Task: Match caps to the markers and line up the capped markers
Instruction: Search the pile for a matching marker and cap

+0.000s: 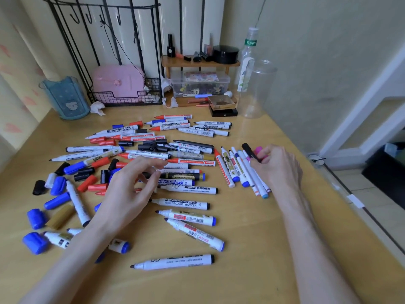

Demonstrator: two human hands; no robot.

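Many uncapped whiteboard markers and loose caps in blue, red and black lie scattered over the wooden table. A row of several markers lies side by side at the right. My right hand grips a black marker and pink pieces just above that row. My left hand hovers over the middle pile with fingers spread and relaxed, holding nothing; it hides some markers beneath it.
At the back stand a blue bin, a black wire rack with a pink case, a small wooden shelf over a clear box, a dark box, a clear jar and a bottle. The table's right edge drops off.
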